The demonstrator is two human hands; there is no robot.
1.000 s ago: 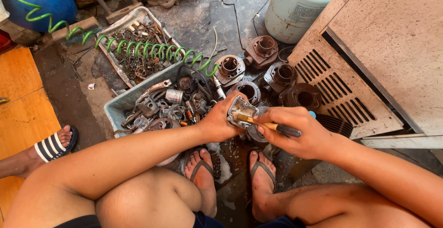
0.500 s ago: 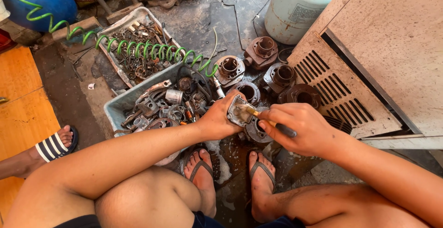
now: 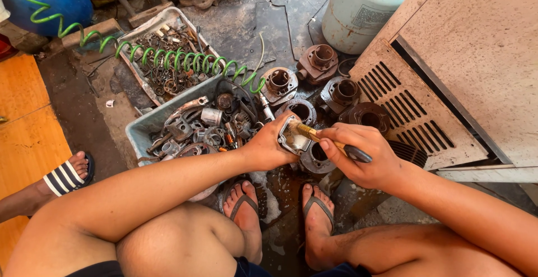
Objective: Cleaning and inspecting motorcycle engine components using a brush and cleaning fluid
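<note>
Fingers of the left hand [image 3: 268, 149] are clenched around a small grey metal part [image 3: 291, 137], held above the person's sandalled feet, just right of the grey bin of greasy parts [image 3: 147, 127]. The right hand [image 3: 365, 156] grips a brush [image 3: 328, 141], its bristle end touching the part.

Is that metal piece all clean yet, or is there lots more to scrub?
Not yet. The left hand holds a small metal part while the right hand works a brush on it. A tray of grimy parts and several cylinders sit nearby, looking dirty.
</note>
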